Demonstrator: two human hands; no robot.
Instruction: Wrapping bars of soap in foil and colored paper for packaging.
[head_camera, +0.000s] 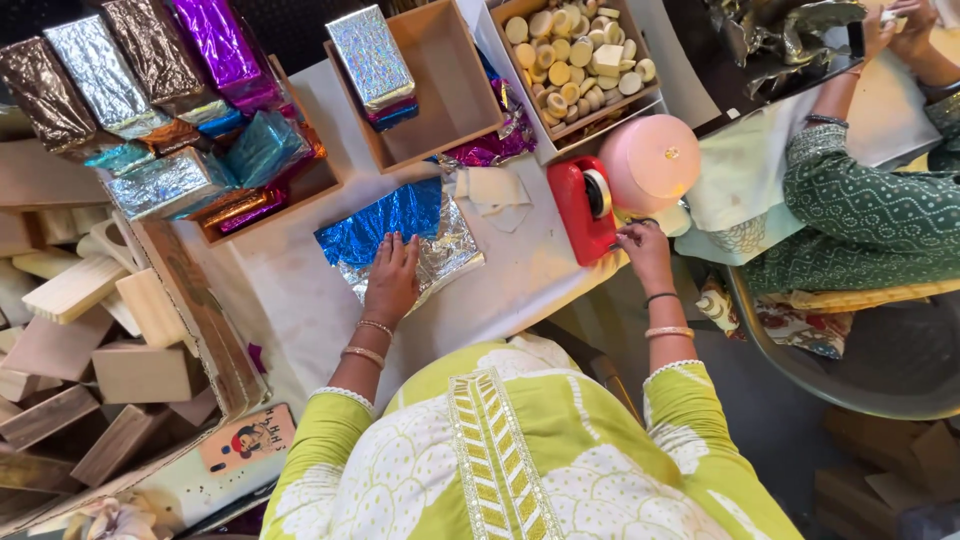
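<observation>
My left hand lies flat, fingers apart, on a block wrapped in silver and blue shiny foil on the white table. My right hand reaches to the right and pinches at the end of the tape by the red tape dispenser; whether it holds the tape strip is too small to tell. A pink round lid-like object sits just behind the dispenser.
Wooden boxes hold foil-wrapped bars, one holographic bar and round pale soaps. A crate of bare wooden-looking blocks stands at the left. Another person in green sits at the right.
</observation>
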